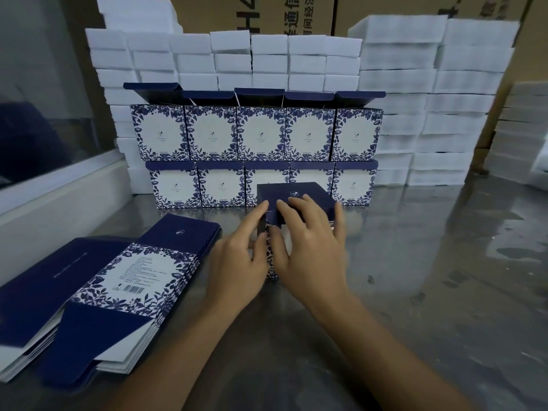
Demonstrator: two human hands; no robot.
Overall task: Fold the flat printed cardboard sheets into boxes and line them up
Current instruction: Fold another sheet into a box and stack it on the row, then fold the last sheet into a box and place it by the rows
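Note:
A half-folded blue-and-white box [299, 194] stands on the steel table [430, 277] at the centre. My left hand [240, 256] touches its left side, fingers straight against the dark flap. My right hand [311, 241] lies spread over its top and front, pressing the flap down. A pile of flat printed sheets [112, 289] lies at the near left. Behind, finished boxes stand in two stacked rows: the lower row [222, 185] and the upper row [261, 133] with lids raised.
Stacks of white foam blocks [415, 99] form a wall behind and right of the boxes. Brown cartons [267, 13] rise at the back. A white ledge [59, 197] runs along the left. The table's right side is shiny bare steel.

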